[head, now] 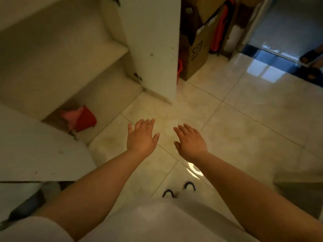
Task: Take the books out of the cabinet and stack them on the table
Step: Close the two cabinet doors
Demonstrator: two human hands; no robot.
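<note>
Both the left hand (142, 137) and the right hand (189, 140) hover spread wide and empty above the floor (244, 119). The open cabinet (73, 63) shows bare shelves and only something red (82, 118) at the bottom, blurred; no books or worktop are clearly visible, so progress is unclear.

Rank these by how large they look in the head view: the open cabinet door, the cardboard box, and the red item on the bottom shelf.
1. open cabinet door
2. cardboard box
3. red item
</note>
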